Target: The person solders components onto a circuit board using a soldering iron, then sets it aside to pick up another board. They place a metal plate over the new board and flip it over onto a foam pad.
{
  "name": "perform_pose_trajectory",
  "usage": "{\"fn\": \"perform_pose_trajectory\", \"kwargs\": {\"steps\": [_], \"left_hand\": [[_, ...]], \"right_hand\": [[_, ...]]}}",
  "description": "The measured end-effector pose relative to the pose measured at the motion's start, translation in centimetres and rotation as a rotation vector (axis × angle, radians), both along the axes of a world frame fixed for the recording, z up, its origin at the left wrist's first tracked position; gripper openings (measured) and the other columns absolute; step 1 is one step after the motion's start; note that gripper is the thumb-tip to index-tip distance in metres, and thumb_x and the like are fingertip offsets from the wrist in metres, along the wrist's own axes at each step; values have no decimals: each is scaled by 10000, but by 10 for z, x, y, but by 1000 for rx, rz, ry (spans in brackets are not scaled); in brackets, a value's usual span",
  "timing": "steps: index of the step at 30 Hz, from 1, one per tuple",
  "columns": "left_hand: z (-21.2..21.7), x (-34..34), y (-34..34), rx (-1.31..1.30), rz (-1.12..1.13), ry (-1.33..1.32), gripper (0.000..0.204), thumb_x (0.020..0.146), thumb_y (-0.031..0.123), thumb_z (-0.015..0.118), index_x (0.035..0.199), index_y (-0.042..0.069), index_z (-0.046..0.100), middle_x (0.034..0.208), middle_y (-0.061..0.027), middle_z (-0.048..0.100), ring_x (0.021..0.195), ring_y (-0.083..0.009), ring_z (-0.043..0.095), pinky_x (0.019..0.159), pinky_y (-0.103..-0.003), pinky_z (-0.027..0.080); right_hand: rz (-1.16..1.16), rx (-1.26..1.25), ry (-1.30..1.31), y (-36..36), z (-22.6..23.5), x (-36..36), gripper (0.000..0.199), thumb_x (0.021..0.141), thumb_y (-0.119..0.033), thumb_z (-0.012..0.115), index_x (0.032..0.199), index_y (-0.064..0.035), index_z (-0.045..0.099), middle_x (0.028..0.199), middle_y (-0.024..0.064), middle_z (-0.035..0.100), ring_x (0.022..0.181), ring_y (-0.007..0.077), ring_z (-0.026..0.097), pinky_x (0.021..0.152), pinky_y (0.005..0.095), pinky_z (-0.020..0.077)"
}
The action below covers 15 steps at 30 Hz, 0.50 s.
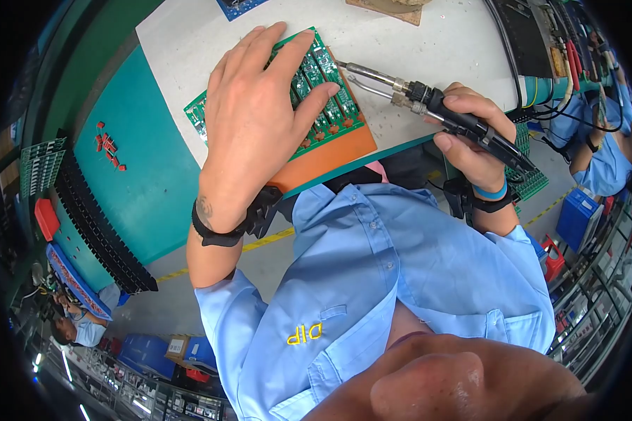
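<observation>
Left hand [256, 105]: palm down, fingers extended and slightly parted, thumb out; pressed flat, gripping nothing.
Right hand [479, 160]: raised beside the worktop's near edge, fingers and thumb closed around a black-handled soldering iron [458, 121], metal tip pointing left, near the circuit board's right edge.
Worktop [158, 210]: teal, partly covered by a white sheet [428, 52]; loose red components [107, 147] at left, beside a long black segmented strip [95, 210].
Circuit board [340, 98]: green, in parallel rows, small parts mounted; lying on an orange plate [357, 144] over the sheet, its middle hidden by the left hand.
</observation>
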<state>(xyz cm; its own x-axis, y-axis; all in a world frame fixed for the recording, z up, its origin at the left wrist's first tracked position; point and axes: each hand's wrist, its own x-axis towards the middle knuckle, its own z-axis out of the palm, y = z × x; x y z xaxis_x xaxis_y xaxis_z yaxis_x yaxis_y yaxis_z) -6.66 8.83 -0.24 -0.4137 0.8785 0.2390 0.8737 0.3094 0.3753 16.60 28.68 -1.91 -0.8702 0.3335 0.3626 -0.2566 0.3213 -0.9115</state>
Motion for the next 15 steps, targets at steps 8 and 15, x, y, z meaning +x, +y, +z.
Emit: {"fn": "perform_pose_trajectory", "kwargs": {"steps": [8, 15], "left_hand": [[9, 1, -6, -34, 25, 72, 541, 831, 331, 850, 1292, 88, 709, 1392, -148, 645, 1357, -358, 551, 1165, -564, 376], [3, 0, -10, -27, 34, 6, 532, 830, 322, 849, 1290, 95, 710, 1389, -130, 648, 1341, -351, 559, 1166, -596, 362]], "right_hand": [[-5, 74, 12, -13, 3, -17, 417, 790, 54, 810, 1189, 41, 688, 963, 156, 724, 821, 207, 683, 732, 296, 531], [7, 37, -84, -15, 3, -18, 390, 817, 34, 790, 1187, 62, 669, 930, 165, 706, 856, 251, 665, 777, 356, 519]]}}
